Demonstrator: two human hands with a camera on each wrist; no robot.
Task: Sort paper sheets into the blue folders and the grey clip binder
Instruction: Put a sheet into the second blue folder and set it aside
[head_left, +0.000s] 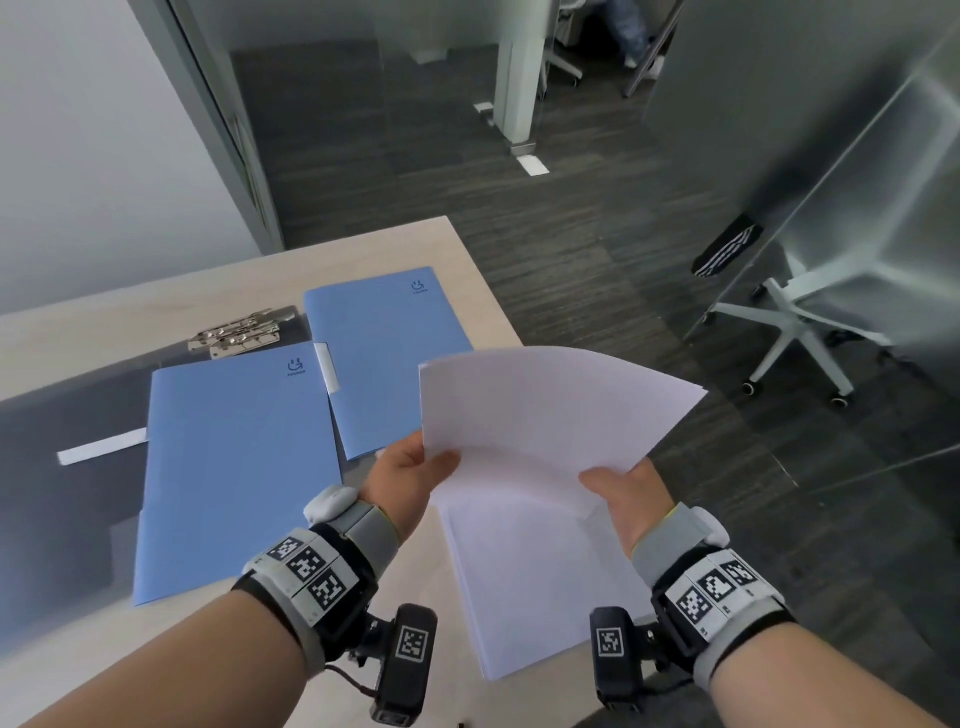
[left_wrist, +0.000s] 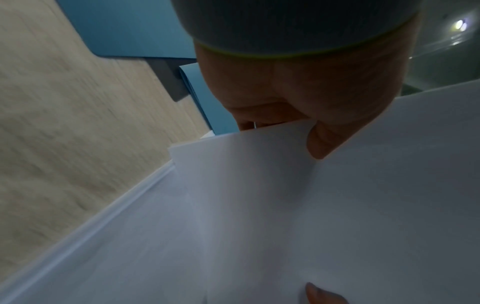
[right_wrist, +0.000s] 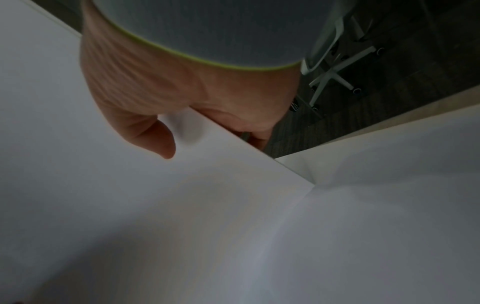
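Note:
Both hands hold a thin bundle of white paper sheets lifted above the table's right corner. My left hand pinches its near left edge, thumb on top. My right hand pinches its near right edge, thumb on top. Under them a stack of white paper lies flat on the table. Two closed blue folders lie to the left: a near one and a far one. The open grey clip binder lies beneath them, its metal clips at the far edge.
The light wooden table ends just right of the paper stack. Beyond is dark carpet, with a white swivel chair base at the right and glass partitions behind.

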